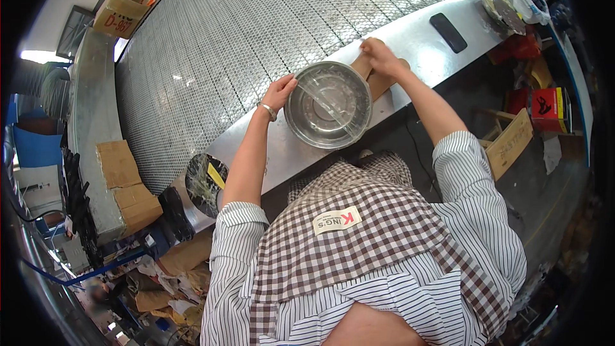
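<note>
A round, shiny metal bowl [306, 122] stands at the edge of the metal ledge in front of me. Clear plastic film [328, 104] crosses its opening, with one edge running slantwise from upper left to lower right. My left hand [279, 95] is closed at the bowl's left rim, thumb and fingers pinched where the film's edge meets it. Beyond the bowl's right side, my right hand [379, 56] is closed above a piece of brown cardboard [379, 84]. What lies inside its curled fingers is hidden.
A perforated metal conveyor [256, 32] stretches beyond the ledge. On the ledge, a black phone [448, 32] lies to the right, and a dark round item with a yellow strip [206, 182] to the left. A wooden crate [509, 144] and a red box [549, 109] are at right.
</note>
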The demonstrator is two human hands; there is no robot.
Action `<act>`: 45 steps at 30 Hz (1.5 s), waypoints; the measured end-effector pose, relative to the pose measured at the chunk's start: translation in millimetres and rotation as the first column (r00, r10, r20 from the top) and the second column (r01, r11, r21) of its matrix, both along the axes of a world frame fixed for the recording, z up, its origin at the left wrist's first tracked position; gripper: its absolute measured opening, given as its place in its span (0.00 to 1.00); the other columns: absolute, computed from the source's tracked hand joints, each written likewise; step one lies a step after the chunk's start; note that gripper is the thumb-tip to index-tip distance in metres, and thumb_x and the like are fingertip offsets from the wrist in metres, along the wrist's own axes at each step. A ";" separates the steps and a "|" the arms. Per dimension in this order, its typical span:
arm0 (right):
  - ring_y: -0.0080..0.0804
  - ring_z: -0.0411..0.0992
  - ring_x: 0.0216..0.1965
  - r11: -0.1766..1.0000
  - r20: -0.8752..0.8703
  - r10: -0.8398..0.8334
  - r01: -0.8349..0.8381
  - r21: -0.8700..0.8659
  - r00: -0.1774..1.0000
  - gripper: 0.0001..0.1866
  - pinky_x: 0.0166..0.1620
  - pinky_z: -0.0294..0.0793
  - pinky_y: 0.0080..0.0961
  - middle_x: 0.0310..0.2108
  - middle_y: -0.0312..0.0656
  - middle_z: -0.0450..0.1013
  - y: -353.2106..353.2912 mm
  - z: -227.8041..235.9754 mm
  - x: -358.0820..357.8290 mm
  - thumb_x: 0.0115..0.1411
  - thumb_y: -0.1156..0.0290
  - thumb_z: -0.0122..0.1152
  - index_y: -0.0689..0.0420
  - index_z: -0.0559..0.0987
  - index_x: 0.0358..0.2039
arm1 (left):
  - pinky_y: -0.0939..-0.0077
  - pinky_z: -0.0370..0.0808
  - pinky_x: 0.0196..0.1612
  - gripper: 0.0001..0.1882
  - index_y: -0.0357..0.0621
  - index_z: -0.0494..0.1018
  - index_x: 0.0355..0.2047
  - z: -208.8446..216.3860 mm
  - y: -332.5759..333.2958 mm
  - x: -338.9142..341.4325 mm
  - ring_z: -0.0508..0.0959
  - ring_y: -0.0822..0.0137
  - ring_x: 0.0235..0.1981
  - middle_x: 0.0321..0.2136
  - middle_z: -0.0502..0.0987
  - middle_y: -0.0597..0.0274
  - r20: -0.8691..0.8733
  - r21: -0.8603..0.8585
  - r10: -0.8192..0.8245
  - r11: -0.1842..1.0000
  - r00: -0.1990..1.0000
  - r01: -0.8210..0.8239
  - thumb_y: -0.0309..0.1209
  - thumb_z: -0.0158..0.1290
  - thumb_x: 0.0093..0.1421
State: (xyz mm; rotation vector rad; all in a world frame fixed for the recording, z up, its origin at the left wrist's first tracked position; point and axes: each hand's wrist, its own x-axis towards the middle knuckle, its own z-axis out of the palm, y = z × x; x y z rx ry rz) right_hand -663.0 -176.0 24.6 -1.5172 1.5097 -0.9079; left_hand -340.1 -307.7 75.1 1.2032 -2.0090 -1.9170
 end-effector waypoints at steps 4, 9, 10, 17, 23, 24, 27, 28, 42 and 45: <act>0.43 0.63 0.47 0.635 -0.270 -0.772 0.725 -0.268 0.576 0.14 0.51 0.60 0.34 0.40 0.43 0.68 31.9 -0.7 22.3 0.47 0.77 0.54 0.59 0.69 0.38 | 0.83 0.68 0.41 0.21 0.37 0.70 0.49 7.7 4.7 -12.4 0.70 0.78 0.38 0.39 0.74 0.67 0.019 -0.024 -0.026 0.999 0.999 0.026 0.40 0.47 0.63; 0.43 0.62 0.49 0.653 -0.496 -0.736 0.677 -0.340 0.460 0.17 0.52 0.56 0.42 0.42 0.42 0.68 69.5 -18.9 29.1 0.50 0.64 0.61 0.58 0.69 0.36 | 0.79 0.68 0.45 0.21 0.40 0.71 0.49 5.2 0.2 -21.9 0.71 0.74 0.39 0.38 0.75 0.67 0.062 0.083 -0.013 0.997 0.998 0.008 0.42 0.47 0.62; 0.43 0.62 0.49 0.649 -0.496 -0.737 0.687 -0.327 0.460 0.18 0.52 0.57 0.41 0.42 0.42 0.68 74.8 -20.2 27.9 0.50 0.63 0.62 0.58 0.69 0.37 | 0.80 0.68 0.43 0.20 0.39 0.72 0.47 5.3 2.1 -24.4 0.71 0.75 0.38 0.37 0.75 0.68 0.086 0.095 0.007 0.995 0.996 -0.015 0.42 0.46 0.63; 0.44 0.60 0.52 0.630 -0.533 -0.719 0.743 -0.228 0.446 0.20 0.53 0.57 0.41 0.43 0.45 0.66 87.0 -5.9 41.6 0.49 0.60 0.63 0.59 0.68 0.35 | 0.80 0.69 0.41 0.19 0.40 0.71 0.47 -7.5 1.5 -16.9 0.71 0.77 0.37 0.35 0.75 0.69 0.001 0.168 0.018 0.986 1.000 -0.018 0.40 0.47 0.63; 0.48 0.60 0.53 0.532 -0.518 -0.788 0.792 -0.300 0.334 0.22 0.56 0.55 0.41 0.45 0.49 0.65 97.4 -14.8 48.5 0.50 0.61 0.63 0.61 0.66 0.37 | 0.78 0.70 0.42 0.22 0.42 0.70 0.50 -4.6 6.6 -26.1 0.72 0.73 0.39 0.40 0.75 0.64 0.001 0.217 0.110 0.970 0.994 -0.107 0.43 0.48 0.62; 0.48 0.60 0.54 0.535 -0.457 -0.803 0.801 -0.269 0.383 0.22 0.56 0.54 0.42 0.45 0.49 0.65 98.6 -17.7 42.5 0.50 0.61 0.63 0.62 0.66 0.37 | 0.77 0.71 0.42 0.23 0.42 0.69 0.50 -2.3 7.0 -27.2 0.73 0.72 0.40 0.41 0.75 0.61 -0.005 0.203 0.079 0.976 0.997 -0.077 0.45 0.48 0.61; 0.51 0.65 0.44 0.618 -0.368 -0.767 0.758 -0.208 0.525 0.29 0.48 0.63 0.40 0.39 0.52 0.68 91.7 -11.7 35.1 0.48 0.63 0.66 0.67 0.64 0.44 | 0.81 0.70 0.41 0.24 0.43 0.69 0.51 2.4 2.9 -20.0 0.72 0.76 0.40 0.40 0.74 0.65 0.141 0.282 0.064 0.954 0.988 -0.102 0.47 0.47 0.62; 0.50 0.66 0.39 0.634 -0.376 -0.755 0.744 -0.211 0.537 0.32 0.44 0.65 0.39 0.36 0.53 0.68 88.9 -7.5 36.7 0.46 0.64 0.67 0.68 0.64 0.46 | 0.80 0.72 0.38 0.24 0.44 0.70 0.49 2.4 0.7 -15.9 0.74 0.75 0.38 0.38 0.76 0.64 0.166 0.309 0.072 0.943 0.983 -0.121 0.48 0.46 0.61; 0.27 0.69 0.43 0.724 0.343 -0.556 0.644 -0.247 0.757 0.07 0.45 0.67 0.22 0.47 0.45 0.64 103.2 125.1 173.0 0.59 0.79 0.53 0.62 0.63 0.30 | 0.87 0.68 0.28 0.12 0.40 0.75 0.37 68.4 112.9 199.3 0.73 0.80 0.27 0.27 0.76 0.68 -0.153 -0.283 0.775 0.560 0.613 -0.778 0.34 0.46 0.63; 0.24 0.71 0.34 0.929 0.162 -0.286 0.315 -0.193 0.944 0.06 0.39 0.69 0.20 0.39 0.42 0.68 79.8 152.9 232.0 0.57 0.77 0.55 0.62 0.69 0.34 | 0.88 0.67 0.27 0.11 0.39 0.75 0.38 46.6 138.3 302.8 0.72 0.81 0.25 0.26 0.75 0.68 -0.144 -0.425 0.911 0.296 0.386 -0.856 0.33 0.48 0.62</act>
